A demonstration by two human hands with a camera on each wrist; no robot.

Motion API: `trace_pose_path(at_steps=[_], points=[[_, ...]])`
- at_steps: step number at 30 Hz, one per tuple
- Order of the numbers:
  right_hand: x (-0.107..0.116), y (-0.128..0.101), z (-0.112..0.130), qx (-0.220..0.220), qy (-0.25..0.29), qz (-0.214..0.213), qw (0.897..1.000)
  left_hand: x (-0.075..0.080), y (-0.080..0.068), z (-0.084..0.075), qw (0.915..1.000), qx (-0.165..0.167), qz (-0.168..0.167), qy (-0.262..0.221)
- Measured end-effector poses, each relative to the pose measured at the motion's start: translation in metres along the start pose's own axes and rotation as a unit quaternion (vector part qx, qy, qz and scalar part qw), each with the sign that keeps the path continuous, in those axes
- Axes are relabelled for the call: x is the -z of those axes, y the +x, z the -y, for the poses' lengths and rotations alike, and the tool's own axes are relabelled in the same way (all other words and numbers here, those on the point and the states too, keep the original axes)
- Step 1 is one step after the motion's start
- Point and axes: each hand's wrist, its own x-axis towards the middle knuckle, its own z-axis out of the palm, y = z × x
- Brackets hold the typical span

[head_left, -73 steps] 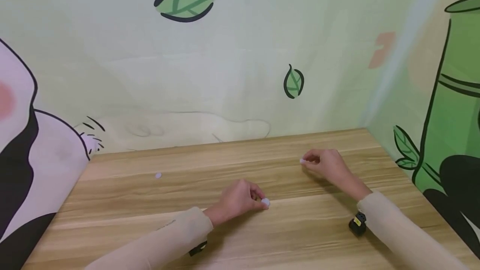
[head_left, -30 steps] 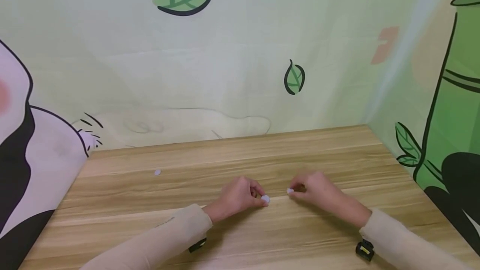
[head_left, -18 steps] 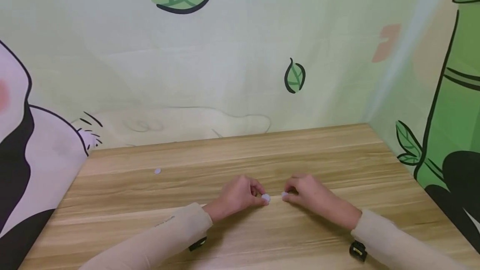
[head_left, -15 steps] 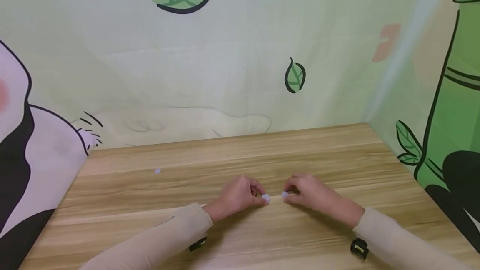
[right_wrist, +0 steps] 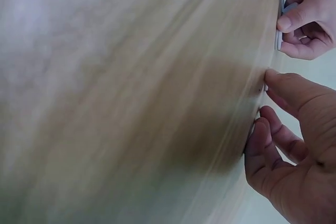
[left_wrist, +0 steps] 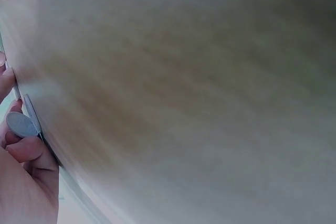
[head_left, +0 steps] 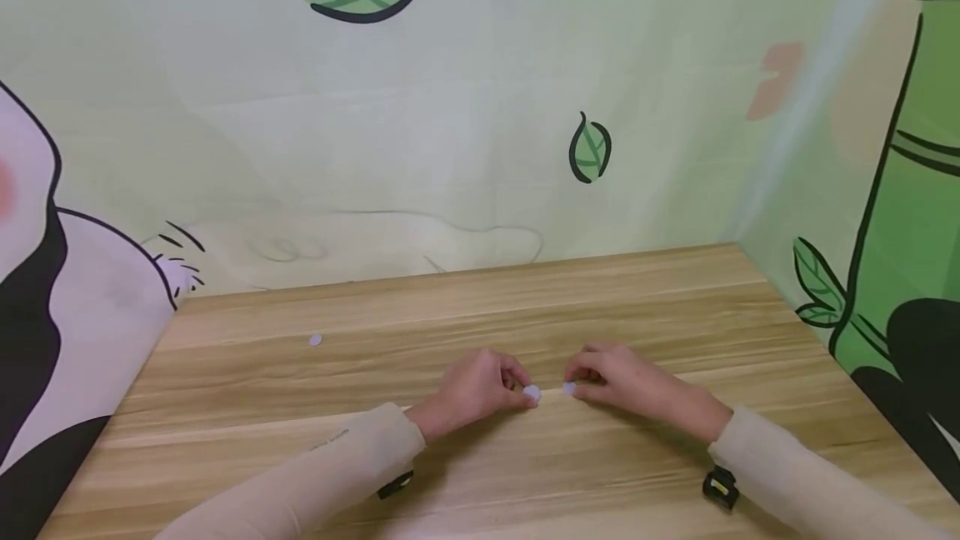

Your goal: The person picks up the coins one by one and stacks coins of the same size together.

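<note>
Here, mid-counter [head_left: 225, 407]: left hand [head_left: 472, 390] pinches a white disc [head_left: 532, 392] in curled fingers; right hand [head_left: 622, 382] fingers pinch a smaller disc [head_left: 568, 388] just right of it, apart, at equal height; third disc [head_left: 315, 340] lies far left

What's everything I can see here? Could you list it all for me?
Small discs: three, white; one at the left fingertips, one at the right fingertips, one alone at far left of the table.
Wooden table: one, light brown.
Backdrop cloth: pale green, printed with leaves, bamboo and a panda, behind and beside the table.
Wrist cameras: two, black; one under the left sleeve, one under the right.
Sleeves: two, beige.
Left hand: pinches a disc.
Right hand: fingers curled at its disc on the table.
</note>
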Motion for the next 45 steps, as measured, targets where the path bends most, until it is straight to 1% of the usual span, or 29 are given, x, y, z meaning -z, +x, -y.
trace_pose_path(at_steps=[6, 10, 15, 17, 20, 22, 23, 25, 27, 29, 30, 32, 34, 36, 38, 40, 43, 45], points=[[-0.003, 0.0, -0.001, -0.003, 0.001, -0.016, 1.0, -0.001, 0.0, 0.003, 0.9999, -0.011, -0.002, -0.001], [-0.005, 0.001, 0.0, -0.009, 0.0, -0.02, 1.0, -0.001, 0.0, 0.004, 0.9998, -0.02, 0.001, 0.008], [-0.005, 0.0, 0.0, -0.014, 0.005, -0.018, 1.0, 0.001, 0.001, 0.003, 0.9986, -0.043, 0.015, 0.026], [-0.006, 0.0, 0.0, -0.014, 0.009, -0.017, 1.0, 0.004, 0.0, 0.004, 0.9985, -0.047, 0.025, 0.015], [-0.006, 0.0, 0.0, -0.01, 0.011, -0.013, 1.0, 0.013, -0.005, 0.006, 0.9986, -0.038, 0.023, -0.028], [-0.007, 0.001, 0.001, -0.011, 0.01, -0.011, 1.0, 0.026, -0.009, 0.012, 0.998, -0.032, 0.003, -0.054], [-0.007, 0.001, 0.001, -0.011, 0.009, -0.011, 1.0, 0.034, -0.01, 0.016, 0.9976, -0.03, -0.013, -0.061], [-0.006, 0.002, 0.001, -0.013, 0.009, -0.012, 1.0, 0.054, -0.013, 0.027, 0.9969, -0.03, -0.057, -0.046], [-0.005, 0.002, 0.002, -0.016, 0.01, -0.013, 1.0, 0.075, -0.018, 0.041, 0.9948, -0.023, -0.099, -0.01], [-0.004, 0.002, 0.002, -0.015, 0.012, -0.014, 1.0, 0.096, -0.026, 0.058, 0.9908, -0.005, -0.128, 0.044], [-0.003, 0.002, 0.002, -0.014, 0.014, -0.013, 1.0, 0.106, -0.031, 0.068, 0.9884, 0.008, -0.134, 0.071], [-0.002, 0.002, 0.001, -0.013, 0.014, -0.012, 1.0, 0.125, -0.042, 0.088, 0.9837, 0.03, -0.132, 0.119], [-0.001, 0.002, 0.0, -0.014, 0.014, -0.01, 1.0, 0.142, -0.052, 0.107, 0.9804, 0.049, -0.115, 0.152], [-0.001, 0.002, -0.001, -0.02, 0.013, -0.008, 1.0, 0.157, -0.059, 0.125, 0.9792, 0.066, -0.098, 0.165], [0.0, 0.002, -0.002, -0.026, 0.013, -0.007, 1.0, 0.17, -0.065, 0.14, 0.9786, 0.084, -0.09, 0.165], [0.0, 0.001, -0.001, -0.025, 0.011, -0.008, 1.0, 0.179, -0.071, 0.155, 0.9786, 0.101, -0.09, 0.155], [-0.001, 0.002, -0.001, -0.017, 0.016, -0.008, 1.0, 0.188, -0.079, 0.175, 0.9802, 0.115, -0.099, 0.127], [-0.002, 0.003, 0.0, -0.012, 0.017, -0.008, 1.0, 0.19, -0.083, 0.188, 0.9826, 0.117, -0.098, 0.107]])
